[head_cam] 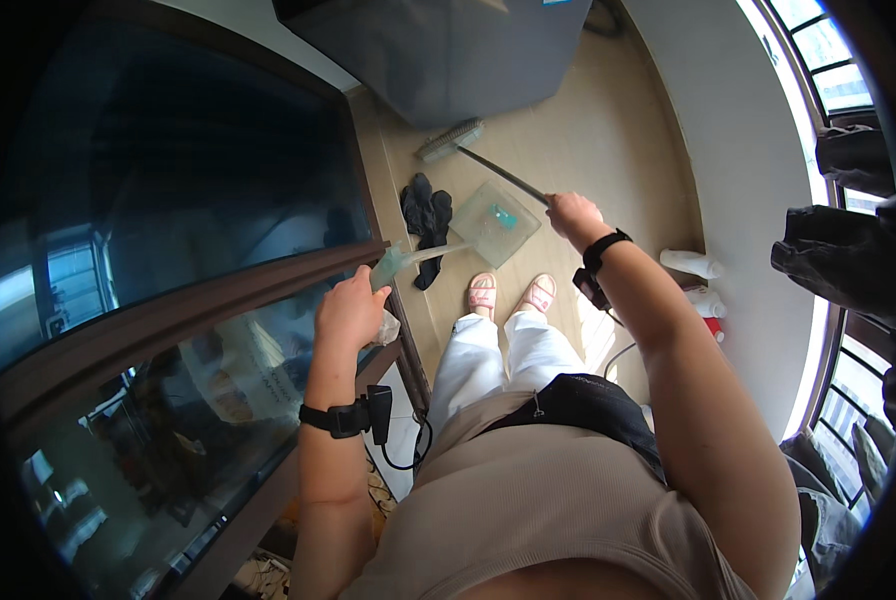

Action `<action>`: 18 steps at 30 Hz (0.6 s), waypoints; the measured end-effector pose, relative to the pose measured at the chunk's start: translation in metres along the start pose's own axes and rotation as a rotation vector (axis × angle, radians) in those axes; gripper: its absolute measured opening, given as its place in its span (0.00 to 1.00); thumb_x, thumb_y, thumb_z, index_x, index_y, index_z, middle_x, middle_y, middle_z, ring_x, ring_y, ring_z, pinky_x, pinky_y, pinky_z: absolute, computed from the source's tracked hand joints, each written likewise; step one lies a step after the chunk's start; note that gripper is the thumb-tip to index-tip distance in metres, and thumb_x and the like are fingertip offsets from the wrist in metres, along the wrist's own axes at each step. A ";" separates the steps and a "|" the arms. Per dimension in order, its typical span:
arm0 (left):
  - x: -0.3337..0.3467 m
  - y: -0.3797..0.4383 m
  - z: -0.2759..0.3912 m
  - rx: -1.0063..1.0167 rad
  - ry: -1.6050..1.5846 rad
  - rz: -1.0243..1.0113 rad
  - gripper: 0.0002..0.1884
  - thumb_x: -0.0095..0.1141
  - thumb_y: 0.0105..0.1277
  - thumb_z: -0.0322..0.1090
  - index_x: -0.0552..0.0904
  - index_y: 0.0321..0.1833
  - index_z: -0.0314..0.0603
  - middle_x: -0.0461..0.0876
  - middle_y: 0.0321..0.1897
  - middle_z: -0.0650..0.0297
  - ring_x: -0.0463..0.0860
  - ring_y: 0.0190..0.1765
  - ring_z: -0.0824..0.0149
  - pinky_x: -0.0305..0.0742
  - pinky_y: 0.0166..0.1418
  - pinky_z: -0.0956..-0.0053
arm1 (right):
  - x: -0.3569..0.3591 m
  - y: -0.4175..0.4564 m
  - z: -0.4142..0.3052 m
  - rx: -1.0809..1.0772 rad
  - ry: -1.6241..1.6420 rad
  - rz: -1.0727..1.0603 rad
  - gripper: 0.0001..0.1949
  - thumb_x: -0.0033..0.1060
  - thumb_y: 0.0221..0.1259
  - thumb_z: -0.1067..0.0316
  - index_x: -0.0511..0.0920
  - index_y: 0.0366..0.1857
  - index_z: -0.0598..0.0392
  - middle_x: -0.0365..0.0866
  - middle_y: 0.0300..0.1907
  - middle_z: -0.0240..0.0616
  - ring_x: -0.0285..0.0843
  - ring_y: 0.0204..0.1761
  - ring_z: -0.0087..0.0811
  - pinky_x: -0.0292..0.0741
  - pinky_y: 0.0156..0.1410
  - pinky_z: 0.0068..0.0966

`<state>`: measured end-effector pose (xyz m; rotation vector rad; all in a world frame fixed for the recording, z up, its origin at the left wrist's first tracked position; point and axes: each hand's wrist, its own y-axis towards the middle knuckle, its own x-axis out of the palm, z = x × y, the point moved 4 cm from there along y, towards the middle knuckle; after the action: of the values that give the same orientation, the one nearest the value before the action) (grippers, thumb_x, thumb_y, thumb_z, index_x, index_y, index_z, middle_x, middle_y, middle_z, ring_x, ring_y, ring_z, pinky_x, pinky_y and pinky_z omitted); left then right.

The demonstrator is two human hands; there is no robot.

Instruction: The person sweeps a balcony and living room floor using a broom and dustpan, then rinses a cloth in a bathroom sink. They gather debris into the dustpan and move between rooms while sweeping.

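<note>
In my right hand (pixel 574 217) is the dark pole of a broom (pixel 504 175). Its bristled head (pixel 450 140) lies on the tiled floor beyond my feet, near a grey cabinet or appliance. My left hand (pixel 352 309) grips the pale green handle (pixel 389 267) of a translucent dustpan (pixel 519 241). The pan rests on the floor in front of my slippers, with a teal patch (pixel 502 217) showing on it. A crumpled pale piece (pixel 386 330) shows beside my left fingers; I cannot tell what it is. Black crumpled cloth (pixel 427 217) lies left of the pan.
Dark brown framed glass doors (pixel 185 285) line the left side. A large grey box-shaped appliance (pixel 448 60) stands ahead. White bottles (pixel 690 264) sit along the right wall (pixel 740 187), and dark clothes (pixel 834 251) hang by the barred window (pixel 842 75).
</note>
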<state>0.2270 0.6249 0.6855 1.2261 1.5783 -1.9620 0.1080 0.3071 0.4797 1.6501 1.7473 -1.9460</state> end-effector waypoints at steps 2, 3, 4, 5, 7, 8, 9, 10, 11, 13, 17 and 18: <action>-0.006 -0.004 0.003 0.011 0.031 -0.007 0.18 0.55 0.69 0.45 0.75 0.50 0.37 0.84 0.43 0.46 0.82 0.50 0.43 0.76 0.54 0.51 | 0.000 0.005 0.019 0.007 -0.090 0.027 0.16 0.55 0.69 0.58 0.79 0.58 0.38 0.85 0.47 0.41 0.84 0.50 0.46 0.82 0.50 0.41; -0.007 -0.006 0.003 0.012 0.038 -0.011 0.18 0.54 0.69 0.46 0.75 0.50 0.37 0.85 0.43 0.47 0.82 0.50 0.44 0.76 0.53 0.51 | -0.011 -0.007 0.031 -0.007 -0.105 0.025 0.17 0.55 0.69 0.59 0.78 0.60 0.36 0.85 0.47 0.42 0.84 0.50 0.46 0.82 0.51 0.41; -0.008 -0.007 0.002 0.000 0.027 -0.015 0.17 0.55 0.69 0.46 0.75 0.50 0.38 0.85 0.44 0.48 0.82 0.51 0.44 0.77 0.53 0.51 | -0.014 -0.016 0.050 -0.010 -0.137 0.042 0.18 0.55 0.69 0.59 0.77 0.61 0.35 0.85 0.47 0.42 0.84 0.50 0.46 0.82 0.51 0.41; -0.010 -0.010 0.005 0.019 0.042 -0.016 0.17 0.55 0.69 0.45 0.75 0.50 0.39 0.84 0.44 0.48 0.82 0.51 0.44 0.77 0.53 0.51 | -0.016 -0.026 0.073 -0.010 -0.166 0.059 0.19 0.55 0.69 0.60 0.77 0.62 0.34 0.85 0.47 0.42 0.84 0.50 0.46 0.82 0.51 0.40; -0.018 -0.011 0.014 0.072 0.071 -0.007 0.16 0.55 0.69 0.44 0.75 0.50 0.39 0.84 0.44 0.49 0.82 0.51 0.44 0.77 0.52 0.51 | -0.024 -0.055 0.122 0.001 -0.209 0.037 0.20 0.54 0.69 0.60 0.75 0.64 0.33 0.85 0.48 0.42 0.84 0.50 0.46 0.82 0.51 0.40; -0.018 -0.013 0.017 0.127 0.113 0.049 0.16 0.56 0.69 0.43 0.75 0.50 0.40 0.85 0.44 0.51 0.82 0.50 0.45 0.77 0.52 0.51 | -0.028 -0.075 0.141 0.028 -0.197 0.051 0.20 0.54 0.69 0.61 0.75 0.64 0.33 0.85 0.47 0.43 0.84 0.48 0.46 0.82 0.50 0.40; -0.020 -0.014 0.023 0.154 0.132 0.041 0.16 0.56 0.68 0.43 0.75 0.50 0.40 0.85 0.44 0.51 0.82 0.49 0.45 0.77 0.51 0.52 | -0.033 -0.094 0.158 0.053 -0.183 0.065 0.20 0.53 0.69 0.62 0.75 0.64 0.33 0.85 0.47 0.44 0.84 0.47 0.46 0.81 0.49 0.40; -0.020 -0.015 0.030 0.183 0.153 0.031 0.16 0.57 0.68 0.43 0.76 0.49 0.40 0.85 0.44 0.51 0.83 0.49 0.45 0.77 0.51 0.52 | -0.034 -0.112 0.174 0.077 -0.177 0.067 0.20 0.54 0.68 0.63 0.76 0.63 0.34 0.85 0.44 0.45 0.84 0.46 0.46 0.81 0.49 0.40; -0.019 -0.015 0.036 0.212 0.173 0.020 0.16 0.57 0.68 0.43 0.76 0.49 0.40 0.85 0.44 0.51 0.83 0.48 0.45 0.77 0.51 0.52 | -0.033 -0.126 0.190 0.100 -0.171 0.068 0.20 0.54 0.67 0.65 0.77 0.62 0.35 0.86 0.42 0.45 0.85 0.45 0.47 0.81 0.49 0.40; -0.023 -0.013 0.049 0.212 0.190 0.005 0.16 0.57 0.68 0.43 0.76 0.49 0.40 0.85 0.43 0.50 0.83 0.48 0.45 0.77 0.51 0.52 | -0.021 -0.152 0.226 0.140 -0.134 0.085 0.20 0.55 0.66 0.65 0.77 0.62 0.37 0.86 0.40 0.47 0.84 0.43 0.48 0.81 0.48 0.41; -0.026 -0.006 0.053 0.192 0.183 -0.009 0.16 0.57 0.67 0.44 0.76 0.48 0.40 0.85 0.42 0.48 0.82 0.47 0.43 0.77 0.50 0.51 | -0.012 -0.202 0.262 0.169 0.046 0.110 0.19 0.57 0.65 0.65 0.78 0.61 0.43 0.86 0.44 0.49 0.84 0.46 0.50 0.80 0.52 0.41; -0.027 -0.006 0.054 0.176 0.181 -0.026 0.17 0.57 0.67 0.45 0.76 0.48 0.39 0.85 0.42 0.47 0.82 0.47 0.43 0.76 0.50 0.51 | -0.007 -0.212 0.265 0.144 0.076 0.124 0.19 0.57 0.66 0.64 0.78 0.61 0.44 0.85 0.45 0.50 0.83 0.47 0.51 0.79 0.53 0.41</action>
<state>0.2163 0.5707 0.7106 1.4966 1.5372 -2.0955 -0.1936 0.1839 0.5746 1.8529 1.5195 -2.0205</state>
